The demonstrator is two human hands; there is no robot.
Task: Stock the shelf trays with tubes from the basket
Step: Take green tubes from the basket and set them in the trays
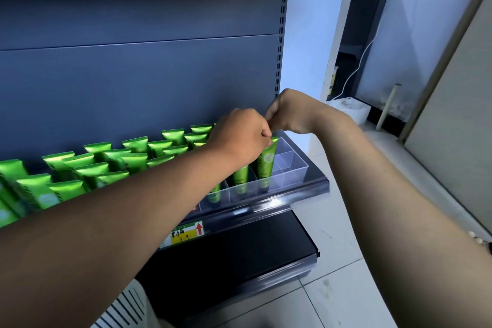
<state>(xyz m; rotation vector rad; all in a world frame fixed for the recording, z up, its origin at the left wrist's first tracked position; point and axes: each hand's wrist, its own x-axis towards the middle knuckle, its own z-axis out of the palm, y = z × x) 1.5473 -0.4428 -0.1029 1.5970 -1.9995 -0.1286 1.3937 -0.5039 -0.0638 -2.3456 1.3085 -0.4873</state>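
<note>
Dark grey metal shelf (306, 188) against slotted back panel, white tiled floor (346, 247); green plastic tube (267, 160) upright in clear divided tray (298, 168), long axis near vertical, crimped end up; left hand (239, 136) pinching crimp, right hand (287, 114) curled, grasp unclear

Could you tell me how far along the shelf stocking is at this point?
Mostly done: green tubes fill the trays to the left. In hand: the left hand grips the top of a tube standing in the clear tray at the right end. Left: that tray's rightmost compartments look empty.
</note>
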